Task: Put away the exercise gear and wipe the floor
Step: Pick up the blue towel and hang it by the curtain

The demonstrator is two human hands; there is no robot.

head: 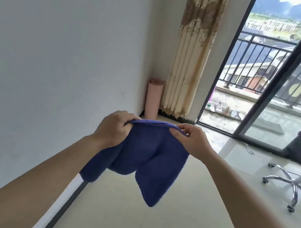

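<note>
A dark blue cloth [144, 157] hangs in the air in front of me, above the pale tiled floor [126, 220]. My left hand [112, 127] grips its upper left corner with curled fingers. My right hand [189, 140] pinches the upper right edge between thumb and fingers. The cloth sags between the two hands, and two folded ends droop below. A rolled pink exercise mat [153, 99] stands upright in the far corner, between the white wall and the curtain.
A white wall [56, 47] with a dark skirting runs along the left. A beige patterned curtain [193, 51] hangs beside glass sliding doors [271, 85] to a balcony. A black office chair [295, 179] with a chrome wheeled base stands at the right.
</note>
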